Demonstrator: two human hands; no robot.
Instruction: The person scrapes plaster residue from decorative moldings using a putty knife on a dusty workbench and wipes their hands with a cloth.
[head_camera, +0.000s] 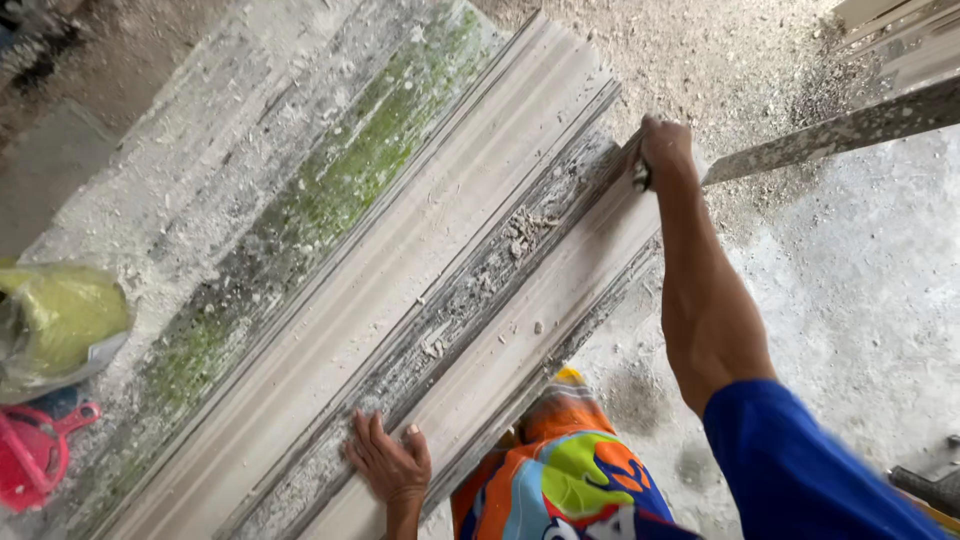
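On a dusty concrete floor (860, 290), a long pale moulded plaster strip (400, 300) is lying diagonally, running from lower left to upper right, its ridges crusted with grey crumbs. Left hand (388, 462) is pressing flat on the near end of the strip, fingers spread, palm down, gripping nothing. Right hand (665, 152) is reaching out to the strip's far right edge, fingers curled tight around a small dark tool (641, 178); tool mostly hidden, its kind not clear. Right arm is showing a blue sleeve (800, 470). Bright patterned shorts (565, 470) are showing just below the strip. A speckled flat board (850, 130) is angling away from beside the right hand toward upper right. Green-stained slab (340, 180) is lying alongside the strip on its left. Yellow-green bag (55, 320) and red plastic scoop (35, 455) are sitting at far left, well apart from both hands.
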